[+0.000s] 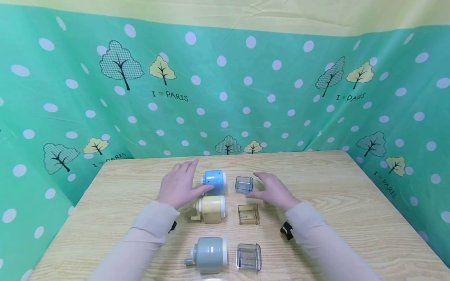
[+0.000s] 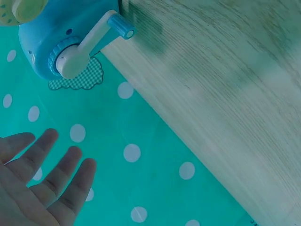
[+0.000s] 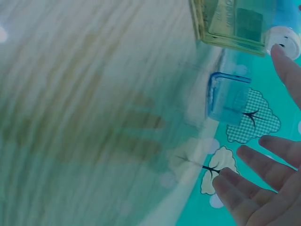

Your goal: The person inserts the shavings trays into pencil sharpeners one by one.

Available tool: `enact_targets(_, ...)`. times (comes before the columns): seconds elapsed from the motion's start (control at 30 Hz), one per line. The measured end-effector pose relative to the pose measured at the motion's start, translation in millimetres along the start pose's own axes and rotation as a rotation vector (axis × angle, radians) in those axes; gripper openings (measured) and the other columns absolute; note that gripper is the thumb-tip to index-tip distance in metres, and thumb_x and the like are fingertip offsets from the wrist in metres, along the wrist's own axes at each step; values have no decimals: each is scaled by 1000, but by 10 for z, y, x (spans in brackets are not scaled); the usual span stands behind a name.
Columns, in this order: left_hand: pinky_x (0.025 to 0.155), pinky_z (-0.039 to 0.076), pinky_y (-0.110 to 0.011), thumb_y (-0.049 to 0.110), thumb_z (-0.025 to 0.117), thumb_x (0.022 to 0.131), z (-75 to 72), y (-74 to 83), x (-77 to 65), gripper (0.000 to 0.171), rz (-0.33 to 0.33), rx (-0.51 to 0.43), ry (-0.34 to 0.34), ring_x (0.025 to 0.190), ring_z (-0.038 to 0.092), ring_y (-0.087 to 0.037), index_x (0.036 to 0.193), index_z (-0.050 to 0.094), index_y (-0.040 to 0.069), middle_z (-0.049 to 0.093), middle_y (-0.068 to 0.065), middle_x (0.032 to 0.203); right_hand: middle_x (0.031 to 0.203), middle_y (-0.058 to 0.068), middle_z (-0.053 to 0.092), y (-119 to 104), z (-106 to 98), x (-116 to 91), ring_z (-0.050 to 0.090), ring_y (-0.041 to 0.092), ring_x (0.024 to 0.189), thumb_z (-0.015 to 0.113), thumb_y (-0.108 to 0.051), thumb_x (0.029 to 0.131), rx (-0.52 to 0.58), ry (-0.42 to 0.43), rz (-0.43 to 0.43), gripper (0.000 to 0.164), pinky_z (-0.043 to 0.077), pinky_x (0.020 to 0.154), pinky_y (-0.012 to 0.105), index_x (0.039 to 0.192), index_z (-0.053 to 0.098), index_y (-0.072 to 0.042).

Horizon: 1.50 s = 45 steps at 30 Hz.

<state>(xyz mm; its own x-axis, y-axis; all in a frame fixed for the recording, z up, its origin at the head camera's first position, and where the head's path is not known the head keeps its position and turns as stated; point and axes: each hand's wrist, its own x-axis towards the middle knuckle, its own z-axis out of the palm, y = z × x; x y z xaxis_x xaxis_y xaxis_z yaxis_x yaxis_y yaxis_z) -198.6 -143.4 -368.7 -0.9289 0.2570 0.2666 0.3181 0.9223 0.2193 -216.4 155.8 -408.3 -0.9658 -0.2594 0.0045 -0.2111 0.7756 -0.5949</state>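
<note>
A blue crank pencil sharpener lies at the back of the wooden table, its crank showing in the left wrist view. My left hand is beside it with fingers spread, the thumb overlapping its front in the head view. To the sharpener's right sits a clear bluish shavings bin. My right hand reaches in from that bin's right side, thumb and fingers apart around its edge. In the right wrist view, a gap shows between the fingers and the bluish bin.
Nearer the front are a yellow sharpener with a clear yellowish bin, then a grey-green sharpener with a clear grey bin. A green dotted cloth hangs behind and beside the table.
</note>
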Motion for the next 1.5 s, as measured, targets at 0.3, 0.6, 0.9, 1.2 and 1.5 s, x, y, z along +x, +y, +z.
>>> enact_targets(0.3,98,50,-55,70,61,80,31,48,26,102,6,12,-13,128,53,-42,151,45,0,57,-23,143,153,24,47,18,96,82,40,43,141,82,-44,73,22,-27,23,97,28,115,56,150,45,2)
enact_targets(0.6,96,50,-57,67,61,81,62,69,52,98,10,5,-41,128,52,-42,150,47,-1,57,-22,143,147,24,52,53,153,127,46,44,137,82,-40,74,30,-13,26,92,31,114,57,149,48,1)
enact_targets(0.9,100,48,-55,65,64,81,107,97,92,94,17,8,-72,128,53,-40,147,52,-1,58,-21,142,127,17,66,64,177,161,60,34,118,82,-33,75,69,-16,67,80,41,107,55,144,55,-3)
enact_targets(1.2,94,52,-51,59,70,79,138,182,184,90,22,12,-112,119,58,-36,145,53,-1,62,-19,137,121,17,68,20,124,210,64,29,103,82,-31,76,20,-52,64,74,48,100,52,139,58,-2)
enact_targets(1.5,92,54,-49,52,75,79,177,186,227,79,12,23,-149,115,63,-33,138,60,2,64,-16,134,125,18,67,8,138,263,63,26,99,83,-31,74,-10,-86,82,72,50,96,49,136,58,-5)
